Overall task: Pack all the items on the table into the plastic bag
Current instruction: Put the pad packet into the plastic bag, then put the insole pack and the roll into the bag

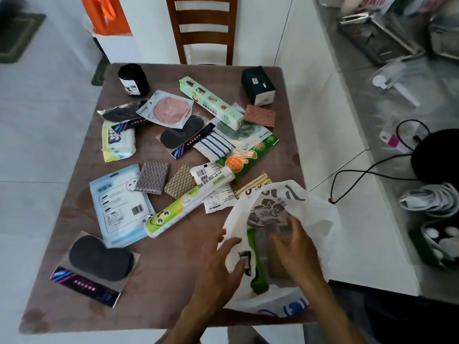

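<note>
Both forearms reach forward from the lower edge, the left hand point(218, 259) with fingers spread and lightly bent, the right hand point(295, 247) beside it with fingers curled downward, palm down.

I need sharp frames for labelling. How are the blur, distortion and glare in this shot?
Head view: wide-angle bend curves the table edges; the right hand in the bag is motion-smeared, the left hand slightly; print on the packets is soft; daylight is even, with mild glare on the white floor.

Items inside the plastic bag point(315, 214) veiled, right hand point(295, 249) blurred.
</note>
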{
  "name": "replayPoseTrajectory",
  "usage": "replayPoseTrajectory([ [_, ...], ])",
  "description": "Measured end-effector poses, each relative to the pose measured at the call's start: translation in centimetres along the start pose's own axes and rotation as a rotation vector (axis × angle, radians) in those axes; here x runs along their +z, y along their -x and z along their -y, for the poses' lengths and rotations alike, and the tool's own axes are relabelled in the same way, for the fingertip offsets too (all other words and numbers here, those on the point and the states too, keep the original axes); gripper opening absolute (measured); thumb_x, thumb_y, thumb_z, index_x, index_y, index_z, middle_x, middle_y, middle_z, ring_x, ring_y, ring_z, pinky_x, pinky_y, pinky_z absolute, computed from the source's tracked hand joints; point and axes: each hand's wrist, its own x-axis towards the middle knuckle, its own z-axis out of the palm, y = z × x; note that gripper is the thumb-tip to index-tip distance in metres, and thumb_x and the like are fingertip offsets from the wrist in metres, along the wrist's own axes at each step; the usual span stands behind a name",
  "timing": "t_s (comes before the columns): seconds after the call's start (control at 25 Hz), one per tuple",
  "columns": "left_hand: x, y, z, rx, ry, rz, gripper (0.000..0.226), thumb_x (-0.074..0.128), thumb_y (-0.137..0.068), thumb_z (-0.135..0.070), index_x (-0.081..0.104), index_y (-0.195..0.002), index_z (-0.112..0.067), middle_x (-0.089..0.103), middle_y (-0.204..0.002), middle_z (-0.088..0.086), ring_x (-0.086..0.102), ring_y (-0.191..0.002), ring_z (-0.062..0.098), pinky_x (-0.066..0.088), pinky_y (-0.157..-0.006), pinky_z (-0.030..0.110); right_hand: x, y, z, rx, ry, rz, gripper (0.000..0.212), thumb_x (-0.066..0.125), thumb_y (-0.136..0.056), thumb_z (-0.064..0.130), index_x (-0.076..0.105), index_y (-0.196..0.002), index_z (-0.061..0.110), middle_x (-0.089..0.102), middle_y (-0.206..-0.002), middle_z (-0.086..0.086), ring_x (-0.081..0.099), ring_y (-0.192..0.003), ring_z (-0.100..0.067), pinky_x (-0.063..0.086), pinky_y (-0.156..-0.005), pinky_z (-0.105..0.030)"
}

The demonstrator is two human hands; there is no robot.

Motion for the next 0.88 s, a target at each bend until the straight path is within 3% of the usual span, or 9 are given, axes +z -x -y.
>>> replayPoseTrajectory([
  [0.12, -2.4, 0.8, 2.2, -0.11, 0.277, -0.177, 0.018, 0.069, -0.08, -0.033, 0.067, -0.097, -0.038, 0.059, -0.124, -0.012, 0.056, -0.113, 0.006, 0.047, -0.096, 0.029, 1.2, 1.7, 2.0, -0.174, -0.078, -0.017, 0.047, 0.062, -0.092, 0.025, 0.046, -0.136, 0.026, 0.051, -0.138, 0.006, 0.048, -0.126, -0.015, 0.044, -0.1, -0.031],
  [0.2, -4.8, 1.6, 5.3, -0.286, 0.301, -0.38, 0.014, 0.063, -0.084, -0.034, 0.067, -0.098, -0.035, 0.066, -0.113, -0.011, 0.062, -0.102, 0.007, 0.053, -0.089, 0.035, 2.7, 3.4, 4.2, -0.286, -0.002, 0.046, 0.04, 0.061, -0.092, 0.024, 0.052, -0.13, 0.028, 0.051, -0.126, 0.012, 0.047, -0.116, -0.008, 0.042, -0.093, -0.027],
  [0.28, -6.9, 2.0, 9.8, -0.552, 0.343, -0.538, 0.016, 0.063, -0.088, -0.024, 0.065, -0.102, -0.03, 0.069, -0.11, -0.003, 0.063, -0.094, 0.01, 0.054, -0.08, 0.03, 4.6, 4.8, 5.9, -0.416, 0.033, 0.106, 0.035, 0.062, -0.091, 0.024, 0.055, -0.124, 0.03, 0.051, -0.117, 0.016, 0.048, -0.107, -0.004, 0.039, -0.088, -0.02],
  [0.36, -8.4, 2.1, 14.9, -0.815, 0.32, -0.639, 0.028, 0.067, -0.082, -0.02, 0.062, -0.11, -0.024, 0.068, -0.113, 0.007, 0.062, -0.093, 0.021, 0.052, -0.081, 0.033, 6.6, 5.9, 7.0, -0.494, 0.061, 0.203, 0.032, 0.063, -0.09, 0.023, 0.056, -0.12, 0.031, 0.055, -0.115, 0.017, 0.052, -0.105, -0.003, 0.042, -0.089, -0.018],
  [0.48, -9.2, 1.5, 23.0, -1.21, 0.444, -0.643, 0.078, 0.075, -0.057, -0.034, 0.044, -0.127, -0.014, 0.055, -0.122, 0.014, 0.057, -0.106, 0.034, 0.05, -0.091, 0.051, 9.3, 6.5, 7.2, -0.546, 0.136, 0.361, 0.032, 0.061, -0.09, 0.029, 0.055, -0.121, 0.034, 0.058, -0.125, 0.017, 0.053, -0.114, -0.001, 0.048, -0.099, -0.027],
  [0.56, -8.1, 1.1, 27.3, -1.255, 0.659, -0.6, 0.079, 0.079, -0.052, -0.039, 0.048, -0.118, -0.01, 0.059, -0.113, 0.011, 0.063, -0.097, 0.03, 0.056, -0.082, 0.048, 10.1, 6.5, 6.8, -0.54, 0.157, 0.427, 0.033, 0.06, -0.088, 0.037, 0.052, -0.12, 0.041, 0.056, -0.128, 0.022, 0.05, -0.117, 0.002, 0.045, -0.101, -0.023],
  [0.68, -7.4, 0.5, 29.4, -1.267, 0.59, -0.659, 0.08, 0.081, -0.038, -0.038, 0.057, -0.109, -0.008, 0.069, -0.1, 0.013, 0.068, -0.09, 0.034, 0.059, -0.073, 0.05, 10.6, 6.6, 6.4, -0.503, 0.155, 0.46, 0.03, 0.06, -0.087, 0.04, 0.051, -0.115, 0.046, 0.054, -0.126, 0.026, 0.051, -0.116, 0.004, 0.041, -0.095, -0.01],
  [0.8, -9.9, -0.9, 22.8, -1.095, 0.513, -0.667, 0.032, 0.074, -0.066, -0.023, 0.067, -0.087, -0.001, 0.071, -0.085, 0.014, 0.067, -0.079, 0.032, 0.057, -0.069, 0.041, 10.9, 7.0, 6.5, -0.444, 0.166, 0.451, 0.024, 0.061, -0.089, 0.037, 0.051, -0.108, 0.048, 0.058, -0.114, 0.027, 0.053, -0.105, 0.009, 0.039, -0.08, -0.001],
  [0.88, -11.4, -1.0, 18.6, -0.971, 0.667, -0.71, 0.023, 0.072, -0.078, -0.02, 0.066, -0.093, -0.002, 0.068, -0.085, 0.011, 0.063, -0.077, 0.028, 0.05, -0.067, 0.033, 10.6, 7.0, 6.7, -0.393, 0.158, 0.463, 0.023, 0.062, -0.089, 0.035, 0.052, -0.101, 0.051, 0.061, -0.104, 0.027, 0.054, -0.102, 0.01, 0.043, -0.077, -0.004],
])
